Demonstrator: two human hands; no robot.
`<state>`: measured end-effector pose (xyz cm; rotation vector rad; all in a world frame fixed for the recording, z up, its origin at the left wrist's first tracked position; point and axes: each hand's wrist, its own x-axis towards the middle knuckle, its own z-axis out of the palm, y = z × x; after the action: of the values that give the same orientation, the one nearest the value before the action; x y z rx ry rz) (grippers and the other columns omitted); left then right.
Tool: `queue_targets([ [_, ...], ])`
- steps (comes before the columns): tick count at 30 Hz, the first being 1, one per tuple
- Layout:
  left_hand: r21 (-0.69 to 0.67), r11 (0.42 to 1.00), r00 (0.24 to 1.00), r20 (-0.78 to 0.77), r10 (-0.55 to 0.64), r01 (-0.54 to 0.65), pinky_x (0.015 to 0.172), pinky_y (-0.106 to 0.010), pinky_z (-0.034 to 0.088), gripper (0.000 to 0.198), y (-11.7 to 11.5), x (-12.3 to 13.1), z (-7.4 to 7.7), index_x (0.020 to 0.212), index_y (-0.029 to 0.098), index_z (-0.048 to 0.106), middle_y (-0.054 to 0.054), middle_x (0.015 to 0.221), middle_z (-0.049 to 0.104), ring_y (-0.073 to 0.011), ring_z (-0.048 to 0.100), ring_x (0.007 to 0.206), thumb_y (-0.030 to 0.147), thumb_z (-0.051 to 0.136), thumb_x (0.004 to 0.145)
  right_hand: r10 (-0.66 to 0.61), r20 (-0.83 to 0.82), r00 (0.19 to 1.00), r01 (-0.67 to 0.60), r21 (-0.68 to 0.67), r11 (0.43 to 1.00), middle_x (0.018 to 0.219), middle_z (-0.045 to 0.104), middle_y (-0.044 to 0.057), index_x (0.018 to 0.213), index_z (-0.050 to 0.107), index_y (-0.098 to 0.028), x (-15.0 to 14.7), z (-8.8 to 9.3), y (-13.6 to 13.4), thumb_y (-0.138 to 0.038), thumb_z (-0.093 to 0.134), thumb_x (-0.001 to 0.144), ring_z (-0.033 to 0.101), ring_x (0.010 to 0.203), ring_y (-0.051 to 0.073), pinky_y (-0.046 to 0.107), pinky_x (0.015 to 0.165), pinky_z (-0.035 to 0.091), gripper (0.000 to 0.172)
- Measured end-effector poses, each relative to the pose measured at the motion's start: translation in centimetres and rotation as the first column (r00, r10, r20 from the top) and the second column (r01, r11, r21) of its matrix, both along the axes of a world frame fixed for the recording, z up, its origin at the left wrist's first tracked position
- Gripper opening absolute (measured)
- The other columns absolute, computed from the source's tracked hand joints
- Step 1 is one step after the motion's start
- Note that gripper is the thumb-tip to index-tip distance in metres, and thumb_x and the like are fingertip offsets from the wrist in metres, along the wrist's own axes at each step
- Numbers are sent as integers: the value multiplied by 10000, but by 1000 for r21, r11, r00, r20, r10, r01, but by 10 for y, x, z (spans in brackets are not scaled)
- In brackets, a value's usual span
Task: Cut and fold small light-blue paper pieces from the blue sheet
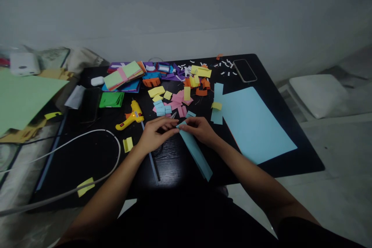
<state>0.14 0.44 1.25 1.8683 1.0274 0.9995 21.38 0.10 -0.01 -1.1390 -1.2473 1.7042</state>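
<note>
Head view: the person sits at the near edge of a black table [87,155], both forearms reaching in over it toward the middle. The left hand [155,133] and the right hand [200,130] meet at the far end of a blue paper strip [196,153]. The strip lies flat on the table and runs back at a slant toward the near edge, to the right of centre.

The fingers of the left hand [167,124] are stretched out low and almost closed, their tips pressed with the thumb onto the strip's tip. The right hand is curled over the same end, its fingertips [186,126] closed on the paper. With 2 hands nipping 1 end and the rest left on the table, the strip probably stays flat and straight while that end is worked.

A yellow glue gun [130,115] rests just beyond the left hand, nozzle toward the hands, likely kept within easy reach. Its white cable [87,135] loops toward the left edge. Small folded pieces [174,100] in blue, pink, yellow and orange are heaped past the hands in the middle of the table. A large blue sheet [252,124] covers much of the right side, its corner reaching the right edge. A stack of coloured paper [123,74] sits toward the far left corner, and a phone [245,70] lies near the far right corner, well apart from the hands.
</note>
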Motion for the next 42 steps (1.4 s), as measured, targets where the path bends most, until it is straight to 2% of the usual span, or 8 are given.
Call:
queue_targets([
  [3,-27,1000,998,-55,-2,0,596,-224,473,139,-1,0,0,929,184,745,-10,757,697,-109,587,617,310,689,911,5,-11,1000,-5,-1,1000,700,646,-18,786,717,-176,-1,-2,0,-526,820,727,532,626,127,260,597,417,370],
  [9,-75,997,993,-110,-32,24,537,-210,376,214,-2,2,-4,803,172,660,31,635,556,-98,483,557,319,599,947,10,-2,1000,-10,32,999,678,636,-19,759,716,-167,-1,-4,0,-511,820,739,538,621,124,261,609,419,360],
  [16,-39,999,998,-70,-8,5,540,-199,370,200,1,-1,-6,794,162,658,31,657,566,-92,485,577,296,614,936,-16,37,999,11,123,992,718,684,-1,788,753,-154,1,-4,3,-513,784,783,572,662,132,267,654,451,361],
  [20,11,1000,997,-69,23,-22,550,-198,369,188,1,-1,-5,789,155,666,30,657,560,-92,493,591,283,630,923,-41,34,999,37,104,994,731,710,1,798,770,-154,0,-3,3,-549,798,754,583,667,136,264,663,466,398],
  [27,-88,992,996,-43,82,-86,542,-220,368,234,-1,-2,2,764,159,648,31,604,550,-105,486,555,336,613,912,112,6,994,-111,-35,993,833,786,51,858,803,-148,2,13,-2,-577,743,810,656,693,163,267,671,492,436],
  [35,-295,955,1000,-17,-22,16,602,-234,429,246,-8,0,18,896,161,680,19,687,595,-124,544,631,407,661,892,208,283,936,-258,149,955,610,616,-21,815,793,-115,-1,27,-6,-513,702,862,455,568,94,238,541,296,411],
  [38,-345,938,1000,0,-28,26,559,-228,416,289,-13,2,17,842,160,669,12,689,599,-119,527,604,442,648,898,251,317,915,-309,151,939,639,632,-14,816,790,-117,3,27,-8,-508,693,867,475,592,100,239,565,330,405],
  [42,-396,915,997,2,79,-71,528,-228,424,329,-20,-8,9,873,164,666,21,674,571,-118,524,571,492,649,895,319,381,868,-387,116,915,795,745,36,904,806,-129,30,25,-8,-509,695,869,604,718,153,266,674,442,397],
])
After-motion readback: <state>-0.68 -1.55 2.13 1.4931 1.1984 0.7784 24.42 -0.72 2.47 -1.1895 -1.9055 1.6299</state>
